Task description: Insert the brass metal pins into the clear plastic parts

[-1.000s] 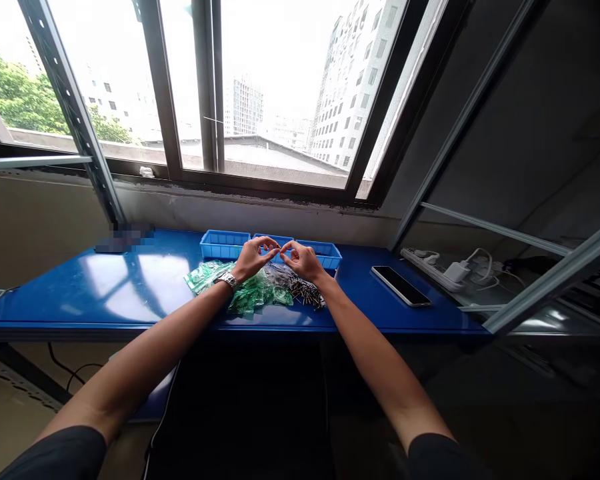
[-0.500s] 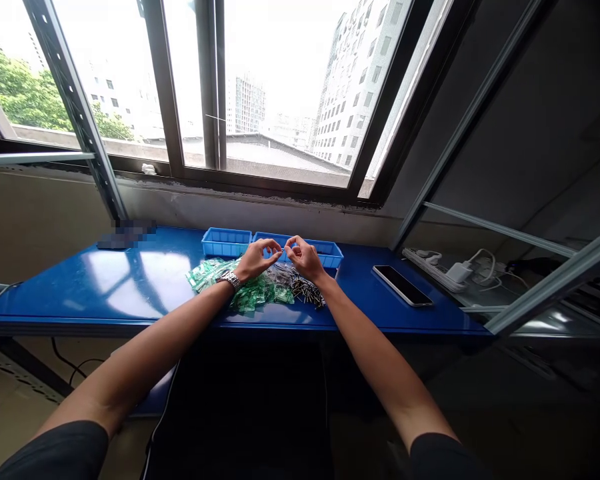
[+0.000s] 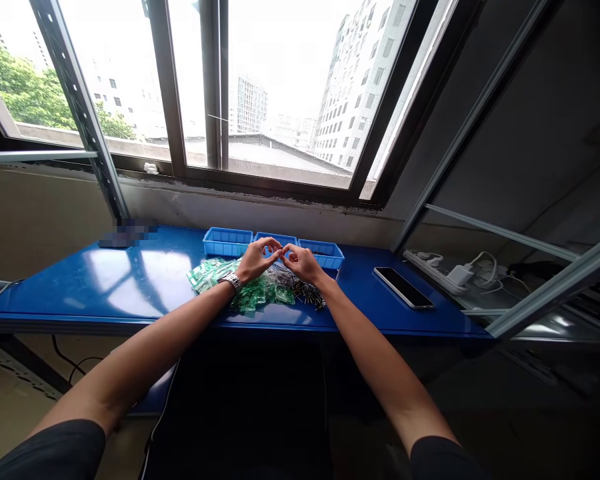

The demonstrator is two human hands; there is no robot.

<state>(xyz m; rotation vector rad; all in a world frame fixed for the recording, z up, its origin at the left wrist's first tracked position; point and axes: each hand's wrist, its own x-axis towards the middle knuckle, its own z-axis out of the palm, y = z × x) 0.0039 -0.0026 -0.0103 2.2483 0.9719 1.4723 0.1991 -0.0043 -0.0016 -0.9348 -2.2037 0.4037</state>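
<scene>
Both hands meet at the centre of a blue surface [image 3: 130,293], fingertips touching. The left hand [image 3: 255,260] and the right hand [image 3: 303,262] are each pinched thumb to forefinger on one very small piece [image 3: 281,251] held between them; it is too tiny to make out, so what it is cannot be told. It hangs in the air just above the heap below, not resting on anything.

Half a second ago the fingertips stood slightly apart; now they have closed the gap and press together, which suggests the two hands are joining or fitting something at that point.

Directly beneath the hands, at 6 o'clock from the pinch, lies a pile of green packets [image 3: 245,290], spreading out toward 8 o'clock. At 4 o'clock from the pinch, beside the right wrist, is a scatter of small dark parts [image 3: 310,293]. A silver wristwatch [image 3: 231,282] sits on the left wrist.

At 12 o'clock, just behind the hands, three shallow blue trays [image 3: 227,241] stand in a row against the wall. Further out at 3 o'clock a dark phone [image 3: 403,287] lies flat on the surface, and beyond it a white power strip [image 3: 430,262] with a plug. Above everything, a wide window [image 3: 260,93] shows pale tower blocks.
</scene>
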